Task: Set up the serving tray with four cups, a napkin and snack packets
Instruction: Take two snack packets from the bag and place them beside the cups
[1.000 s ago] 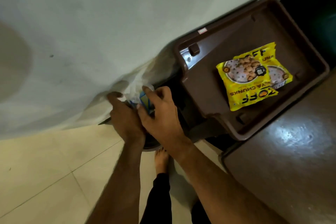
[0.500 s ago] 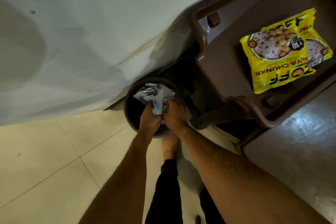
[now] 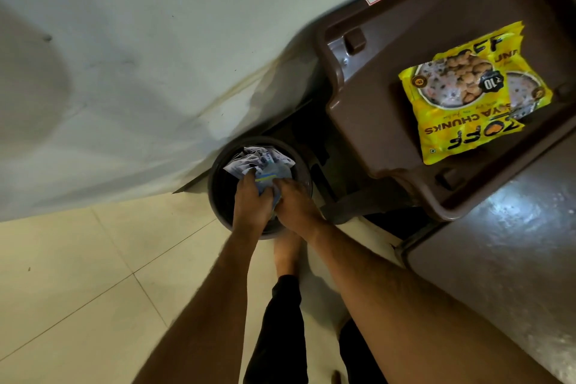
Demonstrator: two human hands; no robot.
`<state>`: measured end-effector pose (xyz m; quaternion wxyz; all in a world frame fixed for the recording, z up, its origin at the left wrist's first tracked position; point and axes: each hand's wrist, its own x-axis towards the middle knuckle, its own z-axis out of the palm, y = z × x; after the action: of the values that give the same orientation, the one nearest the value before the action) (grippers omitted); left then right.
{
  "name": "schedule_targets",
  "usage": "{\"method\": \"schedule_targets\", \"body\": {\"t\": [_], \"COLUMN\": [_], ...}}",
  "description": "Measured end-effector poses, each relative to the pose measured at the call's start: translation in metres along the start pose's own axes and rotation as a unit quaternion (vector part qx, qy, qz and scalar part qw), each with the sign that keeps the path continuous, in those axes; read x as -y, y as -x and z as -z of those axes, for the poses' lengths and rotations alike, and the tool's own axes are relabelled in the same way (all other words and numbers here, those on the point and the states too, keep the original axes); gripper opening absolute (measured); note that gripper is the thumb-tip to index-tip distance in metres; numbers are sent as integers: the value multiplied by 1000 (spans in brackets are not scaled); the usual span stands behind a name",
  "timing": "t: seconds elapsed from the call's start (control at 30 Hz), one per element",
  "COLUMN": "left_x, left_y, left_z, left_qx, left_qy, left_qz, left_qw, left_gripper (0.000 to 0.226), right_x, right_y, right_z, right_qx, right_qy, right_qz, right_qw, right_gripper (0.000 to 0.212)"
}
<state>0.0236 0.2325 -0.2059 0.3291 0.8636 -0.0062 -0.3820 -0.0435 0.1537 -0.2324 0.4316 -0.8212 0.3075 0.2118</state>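
Note:
A brown serving tray (image 3: 367, 121) sits at the upper right with two yellow soya chunk packets (image 3: 467, 97) lying overlapped in it. Down on the floor by the wall stands a dark round bin (image 3: 218, 196). Both hands are inside its mouth. My left hand (image 3: 251, 204) and my right hand (image 3: 296, 204) are side by side, each closed on a crumpled blue and white plastic wrapper (image 3: 265, 170) that sticks up above the fingers. No cups or napkin are in view.
A pale wall (image 3: 156, 56) rises behind the bin. Cream floor tiles (image 3: 78, 284) spread to the lower left. A dark glossy tabletop (image 3: 514, 274) fills the lower right beside the tray. My bare foot (image 3: 286, 251) and dark trouser leg are below the bin.
A second ago both hands held the wrapper higher, near the wall. They have since gone down into the bin with it, and the view has tilted downward.

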Motion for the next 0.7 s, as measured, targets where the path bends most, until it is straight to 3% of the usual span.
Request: {"method": "schedule_targets", "body": {"t": [0.1,0.3,0.53,0.7], "left_x": [-6,-33,-90,-143], "left_y": [7,34,78,105], "left_z": [5,17,42,45], "left_qx": [-4,-41,-139,-161], "left_qy": [-28,-21,-6,32], "left_qz": [-24,-90,-184,-267], "left_qw": [999,995,973,950], "left_gripper": [41,44,49,47], "right_x": [2,30,78,93], "right_y": [8,32,73,105], "right_z": [14,50,115,172], "right_qx": [-8,-49,-147,-232], "right_qy": [49,83,90,77], "right_qz": [25,79,175,208], "right_qw": [998,992,969,947], "right_gripper": [51,67,68,64]}}
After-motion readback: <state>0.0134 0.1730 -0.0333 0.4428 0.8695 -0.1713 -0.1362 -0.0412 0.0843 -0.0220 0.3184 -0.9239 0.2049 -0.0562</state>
